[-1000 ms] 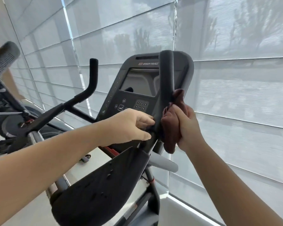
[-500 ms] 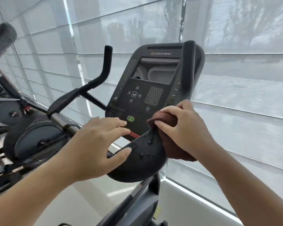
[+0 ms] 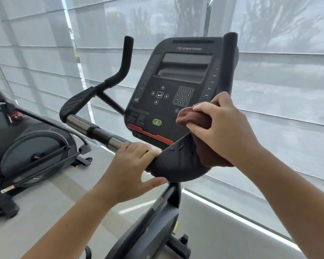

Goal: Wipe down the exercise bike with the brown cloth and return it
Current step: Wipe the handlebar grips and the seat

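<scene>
The exercise bike fills the middle of the view, with its black console (image 3: pixel 178 86) upright and a padded black handlebar rest (image 3: pixel 176 163) below it. My right hand (image 3: pixel 223 128) grips the bunched brown cloth (image 3: pixel 193 116) and holds it against the right end of the padded rest, at the foot of the right upright grip (image 3: pixel 229 58). My left hand (image 3: pixel 131 165) wraps the handlebar where the chrome bar (image 3: pixel 94 129) meets the padded rest, thumb underneath. Much of the cloth is hidden under my right hand.
A second black exercise machine (image 3: pixel 26 146) stands on the floor at the left. Pale window blinds (image 3: pixel 269 90) run close behind and to the right of the bike. The bike's left upright grip (image 3: pixel 126 58) rises beside the console.
My right hand has carried the cloth down from the right upright grip to the padded rest. My left hand has closed round the handlebar. The view has moved closer and to the left.
</scene>
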